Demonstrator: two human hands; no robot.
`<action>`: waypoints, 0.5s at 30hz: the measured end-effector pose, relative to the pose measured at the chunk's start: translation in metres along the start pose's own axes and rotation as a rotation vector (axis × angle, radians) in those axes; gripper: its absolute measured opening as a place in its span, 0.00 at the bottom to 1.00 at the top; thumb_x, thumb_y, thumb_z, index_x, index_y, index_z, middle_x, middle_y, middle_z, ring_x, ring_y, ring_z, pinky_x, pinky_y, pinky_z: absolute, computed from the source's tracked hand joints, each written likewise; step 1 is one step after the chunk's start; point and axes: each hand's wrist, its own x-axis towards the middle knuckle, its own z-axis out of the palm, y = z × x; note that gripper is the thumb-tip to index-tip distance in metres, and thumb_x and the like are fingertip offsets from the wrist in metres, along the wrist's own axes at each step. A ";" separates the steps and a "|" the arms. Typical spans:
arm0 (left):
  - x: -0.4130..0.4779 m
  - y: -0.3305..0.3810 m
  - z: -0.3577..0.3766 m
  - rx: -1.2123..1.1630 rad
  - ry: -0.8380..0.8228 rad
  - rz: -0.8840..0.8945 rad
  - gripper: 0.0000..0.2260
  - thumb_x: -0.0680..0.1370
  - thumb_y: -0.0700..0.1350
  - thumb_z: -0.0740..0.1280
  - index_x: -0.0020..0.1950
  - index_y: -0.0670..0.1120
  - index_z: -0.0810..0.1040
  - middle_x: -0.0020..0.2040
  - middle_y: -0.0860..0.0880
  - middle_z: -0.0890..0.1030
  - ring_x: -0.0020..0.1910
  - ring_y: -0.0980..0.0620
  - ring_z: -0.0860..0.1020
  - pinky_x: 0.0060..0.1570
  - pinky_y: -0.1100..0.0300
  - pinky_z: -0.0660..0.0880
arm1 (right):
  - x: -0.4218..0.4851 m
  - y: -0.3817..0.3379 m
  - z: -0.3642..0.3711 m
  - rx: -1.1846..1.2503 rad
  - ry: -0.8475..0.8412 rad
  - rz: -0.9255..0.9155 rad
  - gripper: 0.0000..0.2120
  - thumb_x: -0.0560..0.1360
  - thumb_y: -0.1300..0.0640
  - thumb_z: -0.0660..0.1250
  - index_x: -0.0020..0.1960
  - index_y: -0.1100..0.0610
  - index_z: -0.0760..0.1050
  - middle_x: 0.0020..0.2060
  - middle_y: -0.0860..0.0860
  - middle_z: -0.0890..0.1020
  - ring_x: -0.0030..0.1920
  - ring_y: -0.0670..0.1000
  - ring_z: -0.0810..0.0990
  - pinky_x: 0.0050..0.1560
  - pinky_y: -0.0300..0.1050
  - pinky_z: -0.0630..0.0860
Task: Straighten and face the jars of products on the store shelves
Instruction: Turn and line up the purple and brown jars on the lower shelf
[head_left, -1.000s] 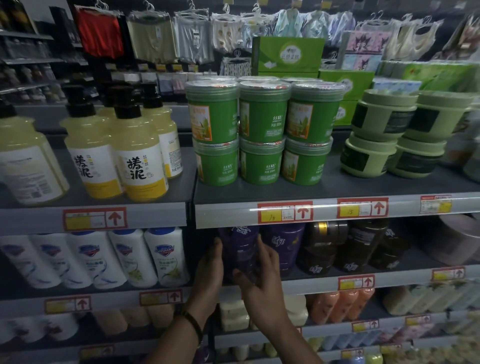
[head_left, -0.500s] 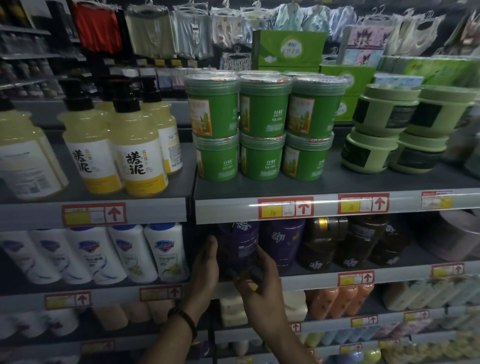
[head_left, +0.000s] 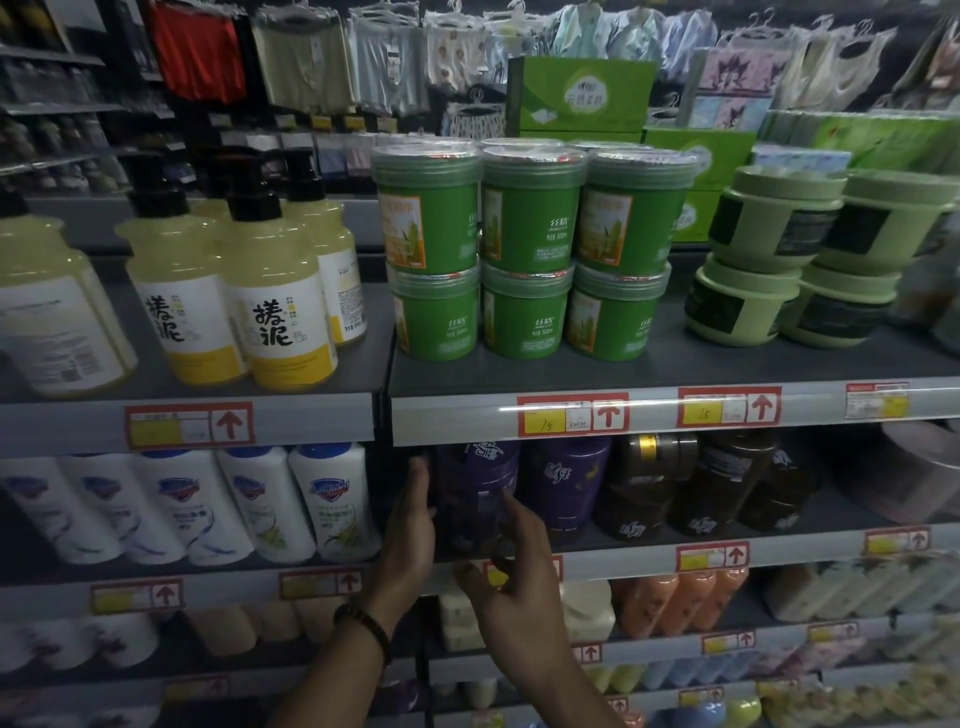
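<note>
A dark purple jar (head_left: 475, 488) stands at the left end of the second shelf, under the green jars. My left hand (head_left: 410, 525) lies flat against its left side with straight fingers. My right hand (head_left: 514, 561) is at its front right: the index fingertip touches the jar's face and the thumb sits low by the shelf lip. A second purple jar (head_left: 563, 483) stands right beside it, then several dark brown jars (head_left: 649, 493). On the shelf above, green jars (head_left: 524, 249) are stacked two high in a row of three.
Pale green tubs (head_left: 779, 260) are stacked right of the green jars. Yellow pump bottles (head_left: 275, 312) fill the upper left shelf, and white bottles (head_left: 332, 504) stand just left of my left hand. The shelf lip (head_left: 623, 561) carries red price tags. Clothes hang behind.
Both hands stay at the purple jar. My left hand has slid a little higher along its side, and my right hand's fingers have eased off the jar's front.
</note>
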 end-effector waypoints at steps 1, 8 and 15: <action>0.000 0.000 0.000 0.001 -0.007 0.004 0.26 0.78 0.68 0.47 0.75 0.65 0.62 0.74 0.59 0.68 0.70 0.57 0.67 0.66 0.55 0.65 | 0.001 -0.001 -0.001 0.004 -0.001 0.000 0.40 0.72 0.60 0.76 0.80 0.47 0.66 0.72 0.39 0.70 0.68 0.44 0.77 0.68 0.40 0.77; 0.000 -0.001 0.001 0.008 -0.021 0.043 0.24 0.79 0.68 0.46 0.73 0.65 0.65 0.73 0.62 0.70 0.65 0.66 0.71 0.66 0.60 0.66 | 0.005 -0.002 -0.004 0.031 -0.011 0.022 0.41 0.70 0.57 0.75 0.81 0.48 0.67 0.72 0.40 0.70 0.68 0.36 0.74 0.69 0.41 0.77; -0.008 -0.006 0.003 0.012 -0.009 0.083 0.23 0.86 0.59 0.46 0.78 0.56 0.65 0.69 0.62 0.74 0.56 0.80 0.74 0.49 0.80 0.72 | 0.007 -0.006 -0.006 0.043 0.002 0.017 0.39 0.66 0.52 0.75 0.73 0.33 0.66 0.69 0.33 0.71 0.67 0.40 0.77 0.67 0.44 0.79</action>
